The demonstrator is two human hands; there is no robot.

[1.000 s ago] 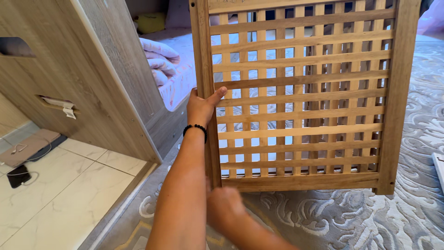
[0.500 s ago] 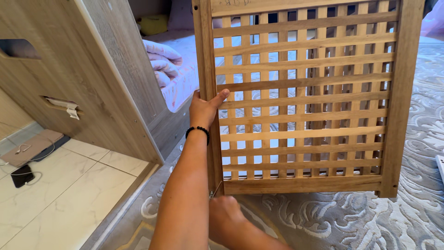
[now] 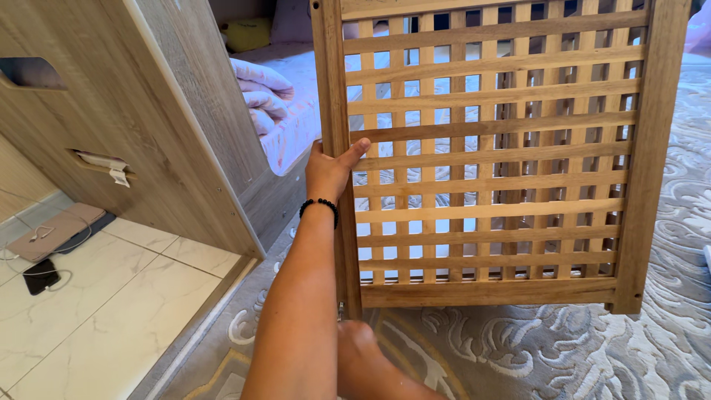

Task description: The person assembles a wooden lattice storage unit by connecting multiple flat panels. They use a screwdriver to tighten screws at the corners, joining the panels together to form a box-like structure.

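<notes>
At the far left, on the pale tiled floor, lie a dark phone with a white cable and, just beside it, a flat brownish case. Next comes a grey-brown wooden cabinet, leaning up and away from the tiles, with a cut-out handle near its top and a small paper tag hanging from a slot lower down. Behind its right edge a bed shows, with folded pinkish bedding piled on it.

Right of that, the left hand grips the left upright post of a wooden lattice panel: fingers wrapped around the far side of the post, thumb pressed across the front toward the slats. A black bead bracelet sits on that wrist. The panel stands upright, slightly tilted, its bottom rail close above a grey patterned carpet (its right leg seems to reach the carpet, though contact is hard to judge).

The right hand is low at the foot of the same left post, largely hidden behind the left forearm; whether its fingers are closed on anything cannot be made out. A small metal fitting shows on the post just above it.
</notes>
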